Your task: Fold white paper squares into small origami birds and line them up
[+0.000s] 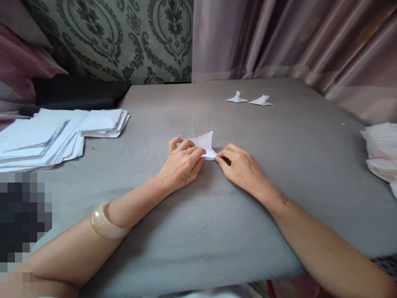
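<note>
A partly folded sheet of white paper (pixel 203 142) lies between my hands in the middle of the grey cloth-covered table, one pointed flap standing up. My left hand (pixel 186 159) is closed on the paper's left and near side, and its fingers cover part of it. With thumb and fingertips together, my right hand (pixel 237 165) pinches the paper's right corner. Farther back on the right sit two small folded paper figures (pixel 237 97), side by side, each with a raised point.
Stacks of white paper (pixel 58 134) lie at the left, in front of a black cloth-like item (pixel 80 93). A pale, crumpled bundle (pixel 381 151) is at the right edge. Curtains (pixel 229 37) and a patterned wall (pixel 130 37) bound the back of the table (pixel 173 244).
</note>
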{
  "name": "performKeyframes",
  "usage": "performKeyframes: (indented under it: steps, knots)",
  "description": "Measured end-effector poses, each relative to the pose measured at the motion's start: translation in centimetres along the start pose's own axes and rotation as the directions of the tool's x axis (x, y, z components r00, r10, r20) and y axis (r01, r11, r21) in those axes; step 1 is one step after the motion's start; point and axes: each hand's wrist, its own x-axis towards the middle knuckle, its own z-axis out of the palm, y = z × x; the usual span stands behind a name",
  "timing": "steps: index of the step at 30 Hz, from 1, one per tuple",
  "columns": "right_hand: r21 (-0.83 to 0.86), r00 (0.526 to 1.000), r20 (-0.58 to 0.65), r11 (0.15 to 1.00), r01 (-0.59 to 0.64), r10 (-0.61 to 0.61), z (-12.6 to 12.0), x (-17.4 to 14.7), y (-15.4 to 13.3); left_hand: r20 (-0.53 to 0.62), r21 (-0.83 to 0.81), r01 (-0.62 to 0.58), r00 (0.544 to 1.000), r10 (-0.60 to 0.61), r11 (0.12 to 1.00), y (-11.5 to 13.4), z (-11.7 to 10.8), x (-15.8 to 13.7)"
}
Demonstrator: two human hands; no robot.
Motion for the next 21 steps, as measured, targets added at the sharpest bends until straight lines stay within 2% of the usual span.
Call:
performKeyframes:
  steps: [4,8,12,15,21]
  knots:
    - [0.011,0.997,-0.040,0.998,-0.069,0.070,0.5,0.2,-0.4,-0.030,-0.005,0.039,0.999,-0.039,0.999,-0.1,0.5,0.2]
    - [0.010,0.995,-0.074,0.998,-0.067,0.068,0.9,0.3,-0.5,-0.023,-0.025,0.059,0.998,-0.060,0.998,-0.2,0.8,0.6]
    - [0.038,0.994,-0.058,0.995,0.095,-0.093,1.0,0.2,-0.4,0.015,-0.049,0.104,0.995,-0.103,0.993,-0.3,0.9,0.8]
    - [-0.028,0.978,-0.021,0.978,0.209,-0.209,1.0,-0.2,-0.7,0.031,-0.060,0.125,0.992,-0.124,0.990,-0.4,1.0,0.8]
    - [-0.183,0.969,0.049,0.951,0.247,-0.242,0.8,-1.1,-1.9,0.041,-0.065,0.134,0.990,-0.131,0.989,-0.6,1.2,0.8]
